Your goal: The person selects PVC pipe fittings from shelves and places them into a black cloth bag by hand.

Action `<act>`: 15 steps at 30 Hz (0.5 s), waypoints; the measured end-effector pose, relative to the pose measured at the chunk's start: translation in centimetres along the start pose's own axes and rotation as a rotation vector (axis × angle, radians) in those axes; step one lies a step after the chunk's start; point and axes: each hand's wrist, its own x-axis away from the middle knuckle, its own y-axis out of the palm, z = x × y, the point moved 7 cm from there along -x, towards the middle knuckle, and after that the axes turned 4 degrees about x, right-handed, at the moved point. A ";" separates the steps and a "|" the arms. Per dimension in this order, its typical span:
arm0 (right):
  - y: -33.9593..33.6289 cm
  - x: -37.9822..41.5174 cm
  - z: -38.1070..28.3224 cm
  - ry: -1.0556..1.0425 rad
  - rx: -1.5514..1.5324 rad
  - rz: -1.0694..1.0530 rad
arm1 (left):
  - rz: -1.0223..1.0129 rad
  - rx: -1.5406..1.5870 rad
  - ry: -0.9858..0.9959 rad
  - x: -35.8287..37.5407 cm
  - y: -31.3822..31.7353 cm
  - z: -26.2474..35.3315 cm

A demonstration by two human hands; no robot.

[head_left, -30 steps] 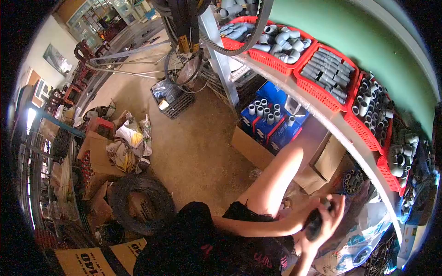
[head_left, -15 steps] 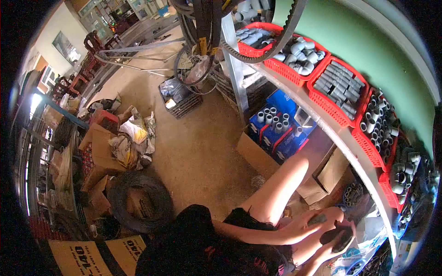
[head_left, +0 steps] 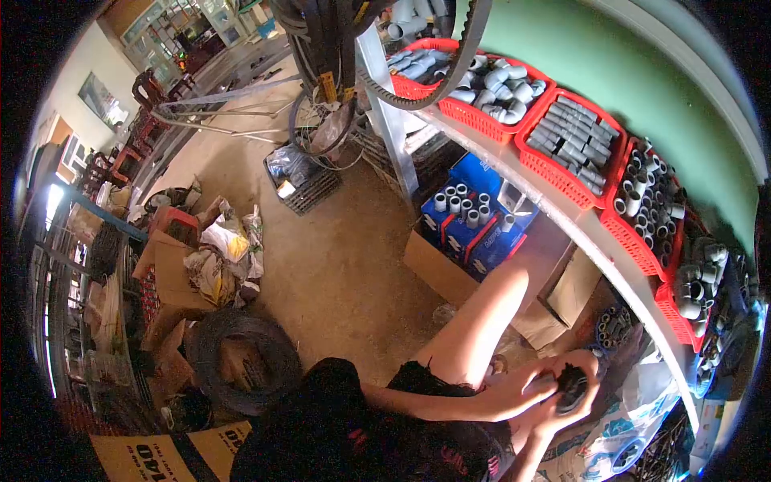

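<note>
My right hand [head_left: 585, 406] is wrapped round a dark, round, hollow-looking piece [head_left: 572, 387], held low over my lap near my right knee. My left hand [head_left: 526, 391] reaches across from the upper side, fingers curled, with its fingertips right at the near edge of that piece. A small flat grey piece [head_left: 548, 381] shows at the left fingers, partly covered by them. The exact kind of either piece I cannot tell.
Red baskets [head_left: 566, 149] of grey pipe fittings line the shelf [head_left: 598, 245] on the right. Below are blue boxes [head_left: 482, 233] with short pipe pieces on top and cardboard [head_left: 562, 305]. A black coil [head_left: 241, 357] lies on the floor. White bags [head_left: 618, 426] sit beside my right leg.
My left hand has moved in against the dark piece, bringing the grey piece to it. The right hand has turned the dark piece and raised it slightly. The view has shifted a little.
</note>
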 end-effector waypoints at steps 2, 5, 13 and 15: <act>-1.0 -2.5 0.1 0.011 -0.011 0.085 | -0.109 -0.049 -0.010 0.6 0.4 0.2; -3.3 -3.4 1.1 0.114 -0.022 0.224 | -0.177 0.168 -0.047 0.1 0.6 2.0; 0.0 -1.1 -7.9 -0.314 0.250 -0.192 | -0.098 0.693 -0.262 0.3 1.4 -2.5; 0.5 -0.5 -5.7 -0.092 0.193 -0.315 | -0.064 0.638 -0.471 0.4 1.1 -3.1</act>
